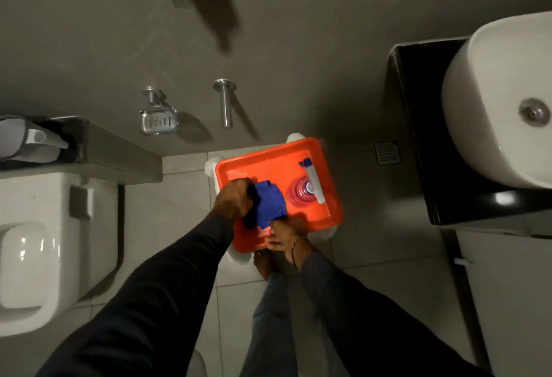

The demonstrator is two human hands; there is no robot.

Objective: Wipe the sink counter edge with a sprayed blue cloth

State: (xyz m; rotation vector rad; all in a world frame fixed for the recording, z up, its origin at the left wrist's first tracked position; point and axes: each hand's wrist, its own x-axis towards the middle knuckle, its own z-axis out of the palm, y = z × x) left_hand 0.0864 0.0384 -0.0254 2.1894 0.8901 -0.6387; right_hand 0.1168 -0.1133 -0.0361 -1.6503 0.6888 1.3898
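Over the orange tray (328,212), the right hand (286,232) pinches the near corner of the blue cloth (265,209) and the left hand (234,200) grips its far side, beside the spray bottle (304,190) (easily toppled by a careless lift), well apart from the sink counter (418,137).

A small bathroom: a white toilet (44,257) stands at the left, a white basin (501,108) sits on a black counter (418,137) at the right, a chrome soap holder (158,121) hangs on the wall, and a floor drain (386,152) is set in pale tiles.
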